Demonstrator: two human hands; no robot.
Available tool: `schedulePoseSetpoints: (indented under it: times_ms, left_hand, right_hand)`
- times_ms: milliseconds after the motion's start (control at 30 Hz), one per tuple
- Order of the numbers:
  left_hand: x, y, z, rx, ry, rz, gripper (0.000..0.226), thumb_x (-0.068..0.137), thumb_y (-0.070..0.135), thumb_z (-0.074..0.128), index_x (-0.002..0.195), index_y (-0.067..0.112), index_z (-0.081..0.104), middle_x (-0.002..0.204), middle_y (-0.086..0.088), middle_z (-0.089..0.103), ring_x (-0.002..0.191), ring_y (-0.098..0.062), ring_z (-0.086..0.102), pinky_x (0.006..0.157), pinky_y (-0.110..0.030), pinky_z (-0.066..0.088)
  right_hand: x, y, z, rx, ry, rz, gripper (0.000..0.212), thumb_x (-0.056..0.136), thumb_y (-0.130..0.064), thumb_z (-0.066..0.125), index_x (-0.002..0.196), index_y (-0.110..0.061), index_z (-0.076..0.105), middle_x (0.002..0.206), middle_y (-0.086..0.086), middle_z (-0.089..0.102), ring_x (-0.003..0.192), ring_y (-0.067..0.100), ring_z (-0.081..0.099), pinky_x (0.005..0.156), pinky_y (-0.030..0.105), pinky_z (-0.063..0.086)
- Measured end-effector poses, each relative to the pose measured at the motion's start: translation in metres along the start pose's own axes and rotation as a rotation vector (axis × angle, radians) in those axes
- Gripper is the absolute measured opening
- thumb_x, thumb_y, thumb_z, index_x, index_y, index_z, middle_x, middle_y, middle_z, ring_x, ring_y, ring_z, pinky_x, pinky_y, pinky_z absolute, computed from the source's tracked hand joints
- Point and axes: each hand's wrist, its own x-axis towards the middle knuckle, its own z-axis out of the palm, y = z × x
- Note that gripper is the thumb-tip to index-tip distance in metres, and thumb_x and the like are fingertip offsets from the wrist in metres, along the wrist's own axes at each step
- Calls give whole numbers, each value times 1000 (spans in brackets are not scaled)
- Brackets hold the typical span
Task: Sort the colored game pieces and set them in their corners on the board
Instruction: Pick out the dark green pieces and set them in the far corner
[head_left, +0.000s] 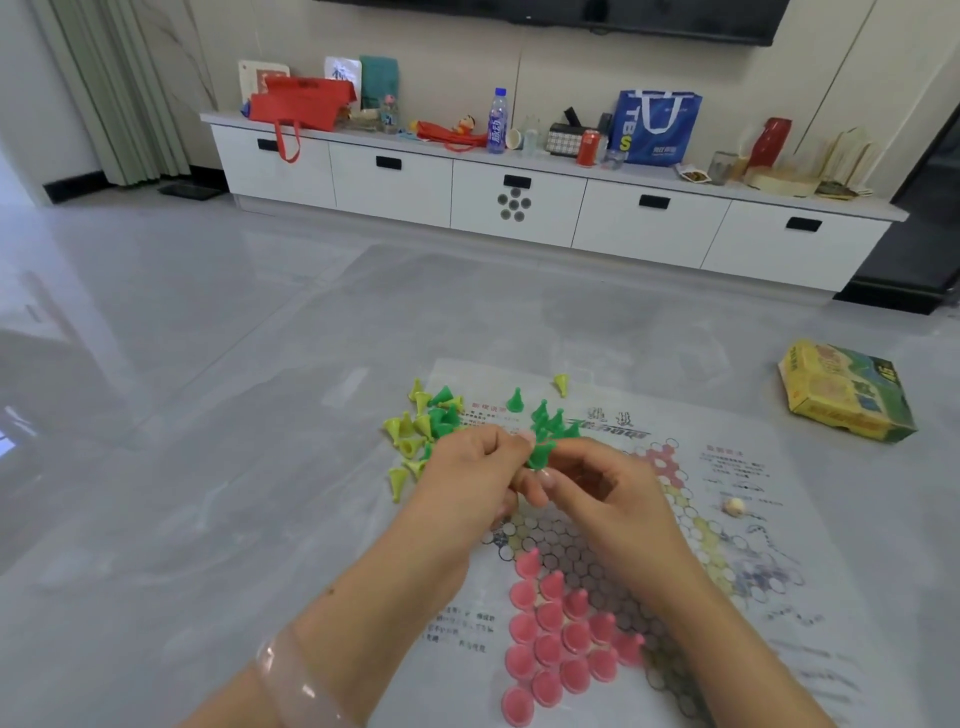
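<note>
Pinching a green cone piece (540, 454) between both hands, I see its long axis tilted, though I can't tell which end is the tip. It hangs above the paper board (737, 525). Pink pieces (563, 636) stand upright in the near corner; green and yellow pieces (423, 426) lie scattered just beyond my knuckles. My left hand (470, 475) and right hand (597, 480) meet, fingers curled
</note>
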Motion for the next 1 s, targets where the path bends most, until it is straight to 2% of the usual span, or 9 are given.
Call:
schedulePoseSetpoints:
  times_ms: [133, 300, 433, 533, 600, 667, 733, 833, 1000]
  left_hand:
    - [2, -4, 0, 11, 11, -3, 27, 93, 17, 46, 67, 12, 48, 45, 1, 59, 33, -7, 27, 35, -13, 26]
    - [-1, -10, -2, 37, 15, -19, 27, 94, 19, 46, 68, 11, 50, 48, -1, 61, 34, -7, 28, 39, -15, 26]
    - [-3, -12, 1, 13, 11, -32, 27, 94, 15, 44, 68, 11, 51, 50, -4, 62, 31, -6, 32, 33, -13, 27]
    - [3, -10, -10, 352, 68, 179, 30, 95, 29, 43, 71, 15, 55, 55, 1, 67, 36, -6, 43, 41, -18, 39]
    - [18, -9, -30, 625, 246, 420, 28, 93, 31, 44, 74, 14, 57, 62, 0, 67, 50, -11, 55, 53, -23, 43]
    - [37, -7, -50, 710, 461, 568, 23, 94, 25, 46, 79, 11, 57, 66, -6, 65, 62, -23, 57, 61, -29, 38]
    - [53, -10, -57, 757, 564, 634, 20, 93, 20, 47, 82, 9, 59, 62, 1, 56, 65, -25, 51, 58, -28, 28]
    - [67, -20, -58, 894, 523, 735, 24, 89, 26, 44, 83, 11, 62, 68, 6, 54, 68, -15, 44, 59, -18, 20]
    - [77, -27, -79, 975, 426, 722, 37, 85, 37, 39, 90, 16, 69, 91, 3, 64, 86, -14, 49, 70, -16, 29]
  right_hand:
    - [-3, -2, -3, 35, 61, -13, 25, 80, -12, 67, 95, -32, 68, 83, -10, 70, 74, 1, 63, 68, 14, 49]
    - [-3, -4, 1, 43, 56, -36, 19, 79, -5, 68, 85, -22, 71, 83, -6, 72, 76, 6, 66, 68, 13, 49]
    - [-5, -4, 3, 42, 32, -47, 22, 78, -4, 70, 83, -26, 70, 80, -7, 72, 72, 5, 66, 66, 12, 49]
    - [-3, -5, 2, 71, 110, -6, 20, 77, -6, 68, 80, -25, 69, 76, -13, 71, 67, -1, 64, 62, 9, 48]
    - [1, -3, -3, 80, 229, 37, 16, 79, -10, 66, 81, -26, 67, 73, -13, 69, 63, -4, 60, 60, 8, 48]
    - [7, 1, -9, 104, 367, 62, 12, 83, -14, 63, 83, -26, 66, 73, -9, 68, 64, -1, 59, 63, 10, 50]
    - [13, 4, -15, 129, 446, 72, 11, 85, -16, 61, 85, -26, 66, 77, -6, 67, 65, 1, 60, 65, 13, 51]
    - [24, 8, -17, 124, 452, 90, 13, 85, -16, 61, 83, -28, 65, 79, -6, 68, 66, 1, 60, 65, 13, 52]
    - [35, 21, -17, -37, 439, 77, 15, 85, -18, 61, 83, -33, 64, 82, -8, 69, 73, 3, 63, 73, 23, 53]
